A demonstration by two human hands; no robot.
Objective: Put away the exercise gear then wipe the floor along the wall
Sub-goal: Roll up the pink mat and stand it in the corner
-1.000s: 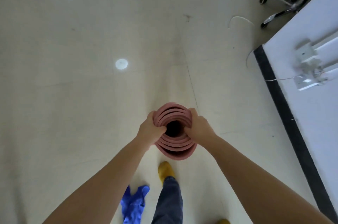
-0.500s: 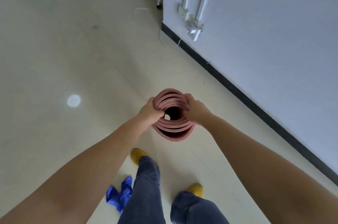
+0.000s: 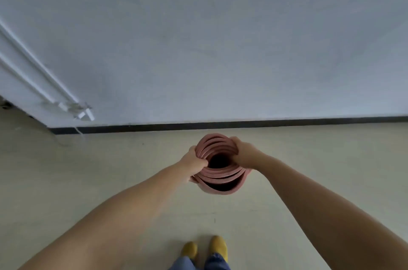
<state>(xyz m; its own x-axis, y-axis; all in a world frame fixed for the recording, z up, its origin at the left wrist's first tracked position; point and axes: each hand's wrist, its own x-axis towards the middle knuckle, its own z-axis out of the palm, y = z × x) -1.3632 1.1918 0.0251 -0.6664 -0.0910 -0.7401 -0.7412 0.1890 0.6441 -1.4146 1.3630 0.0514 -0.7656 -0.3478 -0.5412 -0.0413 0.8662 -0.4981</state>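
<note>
Item: rolled mat (image 3: 220, 172), pink, coiled in several loose layers, seen end-on from above with its dark hollow centre facing the camera. Held upright in the air, above the floor (image 3: 88, 181), just in front of the black baseboard (image 3: 287, 123) at the foot of the wall (image 3: 220, 38).

Left hand (image 3: 194, 162): at the mat's left rim, knuckles outward, fingers curled over the top edge and into the coil, gripping the layers. Forearm bare, reaching in from the lower left, elbow out of view.

Right hand (image 3: 244, 154): at the mat's right rim, a little farther toward the wall than the left hand, thumb and fingers curled round the edge, gripping it. Forearm bare, stretched in from the lower right, nearly straight.

Both arms extended forward, converging on the mat.

Other: two yellow shoes (image 3: 205, 248) side by side on the floor, on the near side of the mat, toes toward the wall, with blue trouser cuffs (image 3: 198, 264) over them. White conduits (image 3: 37, 75) run down the wall well to the left of the mat, ending at a small white fitting (image 3: 84, 113) just above the baseboard.
</note>
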